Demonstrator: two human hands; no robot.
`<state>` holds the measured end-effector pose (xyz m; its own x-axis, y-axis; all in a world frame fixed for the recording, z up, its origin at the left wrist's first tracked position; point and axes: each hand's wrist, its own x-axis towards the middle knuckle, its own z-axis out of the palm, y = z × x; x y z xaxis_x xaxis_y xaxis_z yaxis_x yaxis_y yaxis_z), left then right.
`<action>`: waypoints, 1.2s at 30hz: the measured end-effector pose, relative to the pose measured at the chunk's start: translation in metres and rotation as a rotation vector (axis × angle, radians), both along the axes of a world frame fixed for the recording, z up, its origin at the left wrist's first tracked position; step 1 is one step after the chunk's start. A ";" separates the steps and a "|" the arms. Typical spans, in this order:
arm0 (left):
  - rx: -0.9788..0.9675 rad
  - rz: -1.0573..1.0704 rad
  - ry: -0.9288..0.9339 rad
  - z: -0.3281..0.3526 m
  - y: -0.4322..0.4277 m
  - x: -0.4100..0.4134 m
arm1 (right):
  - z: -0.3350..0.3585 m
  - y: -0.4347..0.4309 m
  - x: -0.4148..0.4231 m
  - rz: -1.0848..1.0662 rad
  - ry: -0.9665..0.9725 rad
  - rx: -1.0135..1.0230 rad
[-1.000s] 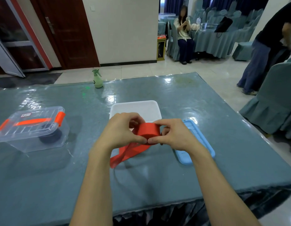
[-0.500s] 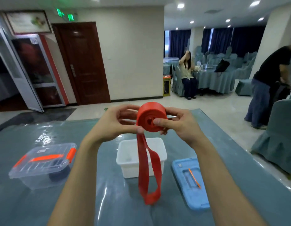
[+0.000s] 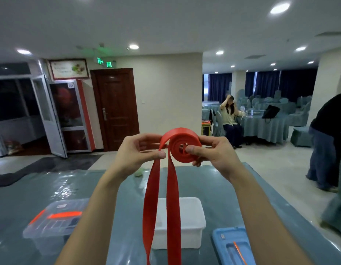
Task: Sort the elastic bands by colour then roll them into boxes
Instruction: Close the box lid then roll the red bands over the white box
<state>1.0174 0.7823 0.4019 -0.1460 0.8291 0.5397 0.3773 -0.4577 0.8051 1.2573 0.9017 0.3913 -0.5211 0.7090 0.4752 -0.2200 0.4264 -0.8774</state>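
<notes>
A red elastic band (image 3: 182,145) is held up in front of me, partly wound into a flat coil, with two loose strips hanging down to the bottom edge. My right hand (image 3: 213,150) grips the coil, thumb pressed on its centre. My left hand (image 3: 141,150) pinches the band where the strips leave the coil. Below on the table stand an open white box (image 3: 192,224), a clear lidded box with orange clips (image 3: 53,224) at the left, and a blue lid (image 3: 232,245) at the right.
The table (image 3: 232,197) has a shiny teal cover. A small green spray bottle (image 3: 139,172) stands near its far edge. A seated person (image 3: 230,119) and a standing person (image 3: 326,150) are off to the right, among covered chairs.
Both hands have lifted the band from the table to eye level. The coil has turned to show its flat face, and the loose strips now hang longer and straighter.
</notes>
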 end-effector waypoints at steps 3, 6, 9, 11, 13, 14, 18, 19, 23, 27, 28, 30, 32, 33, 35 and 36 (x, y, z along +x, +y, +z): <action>-0.099 -0.021 0.046 0.002 -0.002 -0.003 | -0.002 -0.001 -0.001 0.048 0.008 -0.011; -0.218 -0.025 0.125 -0.001 -0.001 -0.003 | -0.004 -0.004 -0.004 0.074 0.001 -0.026; -0.240 -0.024 0.150 -0.003 -0.001 -0.002 | -0.008 -0.005 -0.007 0.073 -0.030 -0.032; -0.190 -0.033 0.062 -0.005 0.000 0.001 | -0.009 -0.005 -0.006 0.075 -0.032 -0.026; -0.134 -0.046 -0.004 -0.005 0.000 0.006 | -0.007 -0.004 -0.004 0.066 -0.046 -0.011; -0.114 -0.050 -0.011 -0.004 0.001 0.009 | -0.007 -0.002 -0.004 0.066 -0.063 -0.001; -0.099 -0.019 -0.008 0.002 0.008 0.014 | -0.009 -0.001 0.000 0.081 -0.093 0.002; -0.107 -0.022 -0.004 0.004 0.010 0.014 | -0.010 0.000 0.001 0.083 -0.091 -0.004; -0.189 -0.090 0.041 0.005 0.017 0.015 | -0.017 0.007 0.006 0.085 -0.065 -0.041; -0.243 -0.094 0.186 0.006 0.029 0.019 | -0.026 0.014 0.013 0.102 -0.103 -0.052; -0.254 -0.076 0.240 0.007 0.032 0.020 | -0.027 0.017 0.016 0.108 -0.145 -0.036; -0.305 -0.081 0.375 0.012 0.039 0.022 | -0.026 0.023 0.023 0.074 -0.292 0.027; -0.367 -0.099 0.552 0.018 0.046 0.029 | -0.022 0.025 0.026 -0.015 -0.473 0.114; -0.393 -0.090 0.637 0.022 0.050 0.034 | -0.020 0.026 0.025 -0.041 -0.545 0.164; -0.454 -0.047 0.758 0.031 0.057 0.043 | -0.019 0.026 0.020 -0.029 -0.605 0.242; -0.482 -0.025 0.804 0.036 0.060 0.047 | -0.020 0.026 0.019 -0.018 -0.595 0.263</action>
<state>1.0646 0.8423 0.4376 0.1426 0.9875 0.0678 0.8974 -0.1579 0.4121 1.2762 0.9279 0.3711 -0.7382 0.6191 0.2681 0.2804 0.6430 -0.7127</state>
